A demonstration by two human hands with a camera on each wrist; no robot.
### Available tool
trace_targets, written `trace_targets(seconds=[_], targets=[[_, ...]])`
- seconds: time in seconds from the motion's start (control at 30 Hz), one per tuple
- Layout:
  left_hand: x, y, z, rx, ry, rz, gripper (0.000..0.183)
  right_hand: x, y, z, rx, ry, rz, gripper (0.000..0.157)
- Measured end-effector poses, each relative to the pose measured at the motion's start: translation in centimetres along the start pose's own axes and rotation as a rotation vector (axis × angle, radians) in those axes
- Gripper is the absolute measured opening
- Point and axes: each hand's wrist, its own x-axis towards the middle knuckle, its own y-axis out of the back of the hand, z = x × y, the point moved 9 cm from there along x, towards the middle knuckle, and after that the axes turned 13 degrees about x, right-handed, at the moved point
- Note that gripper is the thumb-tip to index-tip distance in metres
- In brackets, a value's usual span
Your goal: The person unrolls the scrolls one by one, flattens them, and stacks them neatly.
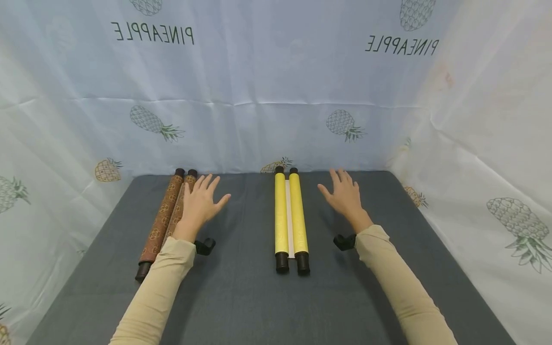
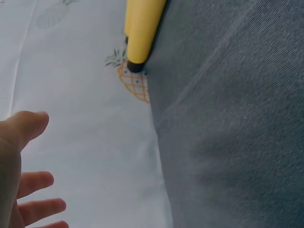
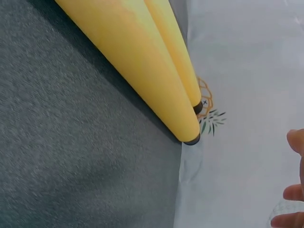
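Observation:
A yellow scroll (image 1: 281,215) with two dark-ended rollers lies lengthwise on the grey table, a narrow pale strip showing between the rolls. To its left, a brown patterned scroll (image 1: 163,220) lies at a slant, partly hidden behind my left arm. My left hand (image 1: 201,203) hovers beside the brown scroll with fingers spread, holding nothing. On the other side of the yellow scroll, my right hand (image 1: 345,195) is raised with fingers apart, also holding nothing. Both wrist views show the yellow rolls (image 2: 145,33) (image 3: 142,71) apart from the fingers.
The grey cloth-covered table (image 1: 241,306) ends at a white curtain (image 1: 267,139) printed with pineapples, which hangs at the back and along both sides. Black wrist mounts (image 1: 344,242) stick inward from both wrists.

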Motion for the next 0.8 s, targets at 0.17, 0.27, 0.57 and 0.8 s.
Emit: trace_targets(seconds=[0.17,0.27,0.57,0.8], targets=[[-0.7,-0.1,0.7,-0.017,-0.022,0.027,0.067,-0.9,-0.6,-0.5,0.014,0.036,0.002,0.067],[-1.1,-0.4,1.1,-0.025,-0.038,0.041,0.065,-1.3,-1.2,-0.5,0.031,0.053,0.000,0.064],[-2.6,-1.5,3.1,-0.050,-0.107,0.094,0.061,-3.3,-3.4,-1.7,0.075,0.122,0.006,0.059],[-4.0,-3.5,5.2,-0.096,-0.150,0.045,0.059,-5.3,-5.7,-2.4,0.103,0.153,-0.038,0.058]])
